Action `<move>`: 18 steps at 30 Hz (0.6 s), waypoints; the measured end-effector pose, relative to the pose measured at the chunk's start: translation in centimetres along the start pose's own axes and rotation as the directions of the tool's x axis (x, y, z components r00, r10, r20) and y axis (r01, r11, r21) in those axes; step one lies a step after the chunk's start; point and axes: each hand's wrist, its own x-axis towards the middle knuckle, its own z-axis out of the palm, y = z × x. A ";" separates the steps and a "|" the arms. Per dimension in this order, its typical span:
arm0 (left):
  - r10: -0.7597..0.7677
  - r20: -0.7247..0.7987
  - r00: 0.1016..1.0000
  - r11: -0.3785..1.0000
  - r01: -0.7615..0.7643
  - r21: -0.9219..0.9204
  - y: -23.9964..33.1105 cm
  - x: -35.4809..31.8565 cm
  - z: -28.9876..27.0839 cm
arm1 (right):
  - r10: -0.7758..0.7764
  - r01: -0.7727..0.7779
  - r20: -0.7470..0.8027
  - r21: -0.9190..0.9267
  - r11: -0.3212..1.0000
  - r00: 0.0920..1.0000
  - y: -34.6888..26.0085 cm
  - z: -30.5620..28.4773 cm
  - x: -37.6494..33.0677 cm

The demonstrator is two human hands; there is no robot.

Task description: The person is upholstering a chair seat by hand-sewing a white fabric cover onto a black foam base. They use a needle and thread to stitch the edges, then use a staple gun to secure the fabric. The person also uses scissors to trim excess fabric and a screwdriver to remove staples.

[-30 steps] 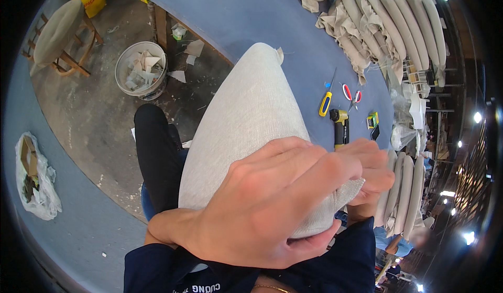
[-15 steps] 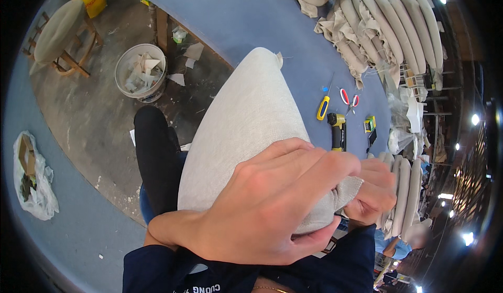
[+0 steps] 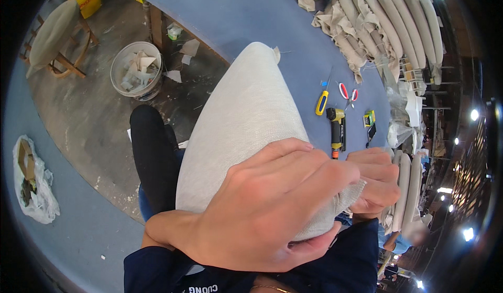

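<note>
A padded seat cushion (image 3: 238, 120) in light beige woven fabric stands tilted in front of me, its rounded far end pointing away. Over its near end lies my left hand (image 3: 267, 204), back upward, fingers curled around the edge and pinching the fabric. A loose fabric flap (image 3: 350, 197) sticks out past those fingers. Just right of the flap, my right hand (image 3: 373, 182) is closed with bent fingers and meets the cloth's edge; the left hand partly hides what lies within its grip. The cushion's underside is out of sight.
On the blue-grey table (image 3: 225, 15) lie a yellow-handled screwdriver (image 3: 321, 103), red-handled scissors (image 3: 348, 95) and a staple gun (image 3: 337, 130). Stacked beige cushions (image 3: 387, 20) fill the far right. A white bucket (image 3: 137, 72) of scraps and a stool (image 3: 55, 39) stand at left.
My right hand has shifted slightly right and up, and the fabric flap is drawn out further toward it. The left hand keeps its grip. The whole view has shifted slightly.
</note>
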 end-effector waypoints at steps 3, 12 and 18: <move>0.002 0.003 1.000 1.000 -0.002 0.007 0.0 0.0 -0.1 | 0.131 -0.126 0.031 -0.114 0.985 0.991 -1.2 -0.8 -0.7; 0.040 0.022 0.999 0.999 -0.041 0.021 0.0 0.0 0.0 | 0.159 -0.167 -0.054 -0.194 0.967 0.986 -2.3 0.0 -1.8; 0.061 0.001 0.998 0.998 -0.061 0.020 0.0 -0.1 0.4 | 0.114 -0.131 -0.102 -0.187 0.974 0.988 -2.1 1.0 -1.6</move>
